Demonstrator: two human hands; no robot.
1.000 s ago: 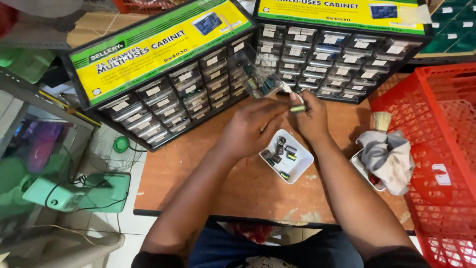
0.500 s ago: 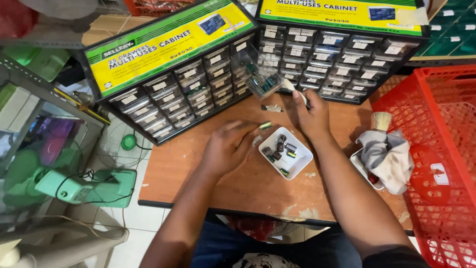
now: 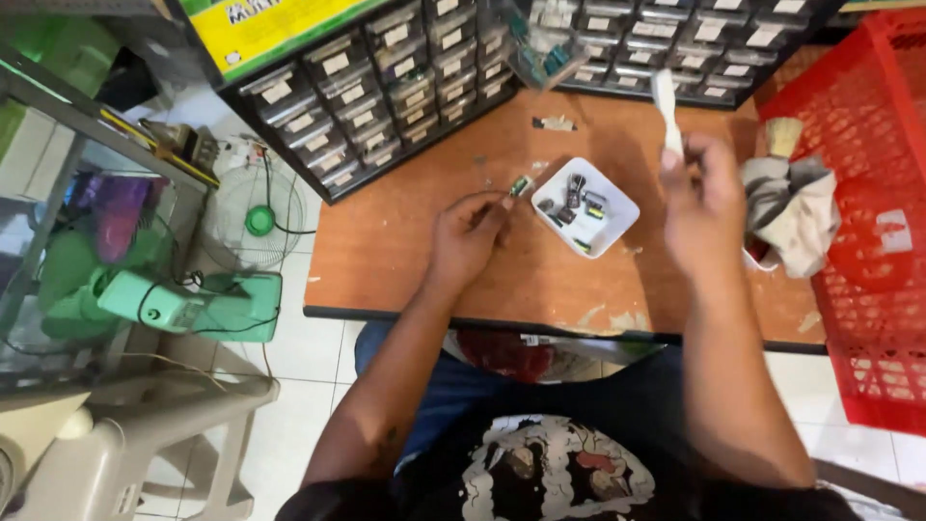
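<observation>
My left hand (image 3: 470,234) pinches a small green component (image 3: 522,185) at its fingertips, just left of a white square tray (image 3: 613,229) that holds several small electronic parts. My right hand (image 3: 701,198) is raised to the right of the tray and grips a white brush handle (image 3: 666,108) that points up and away from me. Both hands hover over the brown wooden table (image 3: 405,241).
Two black small-drawer cabinets (image 3: 386,77) stand at the table's back, one drawer (image 3: 540,48) pulled out. A crumpled cloth (image 3: 791,207) and a paintbrush (image 3: 781,135) lie right, beside a red plastic crate (image 3: 868,193). A green fan (image 3: 193,299) and a plastic stool (image 3: 145,444) sit on the floor left.
My head has dropped closer to the table. The left hand drew back with the green component in its fingers; the right hand lifted away from the cabinet with the white brush.
</observation>
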